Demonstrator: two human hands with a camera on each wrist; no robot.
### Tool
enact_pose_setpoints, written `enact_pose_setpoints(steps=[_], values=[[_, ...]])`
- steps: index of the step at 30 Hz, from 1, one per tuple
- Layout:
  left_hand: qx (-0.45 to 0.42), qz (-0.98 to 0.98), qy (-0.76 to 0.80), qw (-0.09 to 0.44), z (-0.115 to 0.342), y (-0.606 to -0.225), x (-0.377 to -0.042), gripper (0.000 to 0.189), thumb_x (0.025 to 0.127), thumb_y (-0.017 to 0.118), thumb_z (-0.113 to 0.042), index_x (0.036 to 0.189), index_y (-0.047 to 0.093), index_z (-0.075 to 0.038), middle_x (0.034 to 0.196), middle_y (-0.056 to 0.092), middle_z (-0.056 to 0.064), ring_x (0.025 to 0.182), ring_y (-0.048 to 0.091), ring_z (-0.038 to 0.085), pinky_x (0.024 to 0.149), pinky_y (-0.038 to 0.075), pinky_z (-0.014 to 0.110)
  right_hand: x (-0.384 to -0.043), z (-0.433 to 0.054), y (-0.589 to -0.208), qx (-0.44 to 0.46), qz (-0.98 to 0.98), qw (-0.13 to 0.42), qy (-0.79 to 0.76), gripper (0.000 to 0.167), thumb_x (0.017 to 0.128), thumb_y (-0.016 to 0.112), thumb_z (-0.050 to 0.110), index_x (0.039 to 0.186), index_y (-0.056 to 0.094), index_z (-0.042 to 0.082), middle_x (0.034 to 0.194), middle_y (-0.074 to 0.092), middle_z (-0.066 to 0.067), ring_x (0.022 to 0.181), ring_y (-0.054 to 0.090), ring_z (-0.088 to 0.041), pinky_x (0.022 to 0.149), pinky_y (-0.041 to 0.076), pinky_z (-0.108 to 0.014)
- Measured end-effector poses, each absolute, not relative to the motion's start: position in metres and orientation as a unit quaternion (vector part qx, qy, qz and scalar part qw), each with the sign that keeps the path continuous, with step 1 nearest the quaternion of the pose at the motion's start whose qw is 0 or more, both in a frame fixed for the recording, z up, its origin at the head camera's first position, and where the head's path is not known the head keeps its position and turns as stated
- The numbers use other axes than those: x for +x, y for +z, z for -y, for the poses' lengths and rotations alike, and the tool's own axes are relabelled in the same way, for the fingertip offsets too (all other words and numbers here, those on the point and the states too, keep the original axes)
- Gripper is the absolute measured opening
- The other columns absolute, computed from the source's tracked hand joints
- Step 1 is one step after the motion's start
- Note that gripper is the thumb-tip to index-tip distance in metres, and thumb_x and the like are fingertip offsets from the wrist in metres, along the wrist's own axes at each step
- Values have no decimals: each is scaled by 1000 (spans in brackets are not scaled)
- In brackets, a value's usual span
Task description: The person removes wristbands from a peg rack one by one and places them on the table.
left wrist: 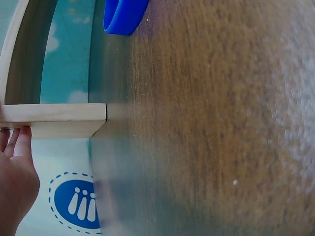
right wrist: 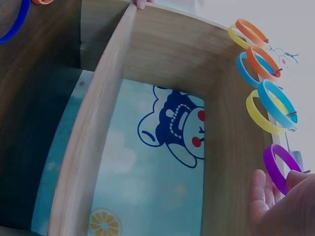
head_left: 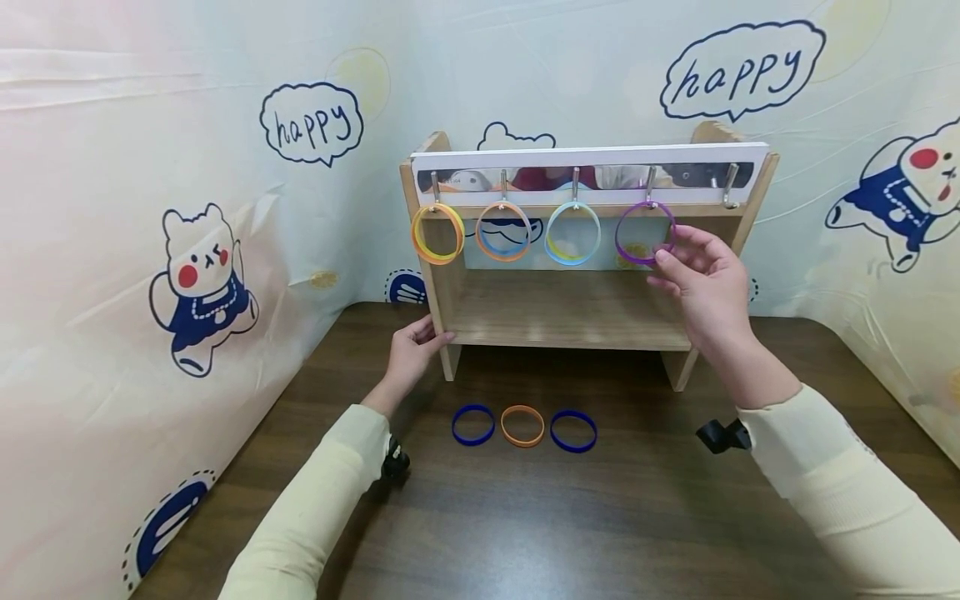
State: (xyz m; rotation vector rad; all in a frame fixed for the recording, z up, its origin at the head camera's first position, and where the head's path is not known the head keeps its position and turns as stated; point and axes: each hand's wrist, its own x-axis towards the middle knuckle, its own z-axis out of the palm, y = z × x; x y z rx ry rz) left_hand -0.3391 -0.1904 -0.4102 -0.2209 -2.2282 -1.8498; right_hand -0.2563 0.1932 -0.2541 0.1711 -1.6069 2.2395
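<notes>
My right hand [head_left: 708, 279] pinches the right side of a purple wristband [head_left: 621, 237] between thumb and fingers. The band's top overlaps the fourth hook [head_left: 651, 177] of the rail in the head view; in the right wrist view the purple wristband [right wrist: 271, 164] surrounds the area near that hook's tip. Low on the left side panel [head_left: 441, 292] of a wooden rack, my left hand [head_left: 408, 354] grips the panel, its thumb over the front edge. Fingers of the left hand [left wrist: 17, 169] lie against the panel's outer face in the left wrist view.
Three hooks to the left carry pairs: yellow and orange wristbands [head_left: 415, 242], orange and blue wristbands [head_left: 480, 237], light blue and yellow wristbands [head_left: 550, 237]. The far-right hook [head_left: 729, 185] is bare. On the table before the rack lie a blue wristband [head_left: 454, 432], an orange wristband [head_left: 522, 443] and another blue wristband [head_left: 573, 448].
</notes>
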Motion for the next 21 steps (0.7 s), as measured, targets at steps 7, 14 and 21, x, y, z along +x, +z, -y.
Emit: enact_pose_setpoints(steps=[7, 14, 21], values=[[-77, 764, -629, 117, 191, -410, -339, 53, 86, 77, -17, 133, 58, -3, 128, 61, 17, 115, 60, 25, 92, 51, 35, -255, -193, -249, 51, 562, 191, 803, 35, 83, 74, -1, 116, 64, 8, 95, 65, -7, 82, 67, -16, 68, 58, -27], [-76, 761, -633, 121, 191, -411, -340, 54, 85, 77, -18, 133, 58, -3, 126, 62, 17, 114, 61, 25, 92, 51, 35, -252, -194, -240, 58, 545, 196, 813, 35, 81, 75, 0, 114, 64, 6, 92, 65, -7, 79, 67, -16, 66, 58, -27], [-75, 752, -647, 105, 191, -410, -341, 54, 85, 77, -14, 134, 57, -2, 128, 60, 19, 117, 58, 28, 93, 50, 35, -243, -199, -233, 65, 538, 191, 819, 47, 80, 77, 1, 123, 60, 2, 94, 65, -10, 81, 68, -18, 68, 58, -28]])
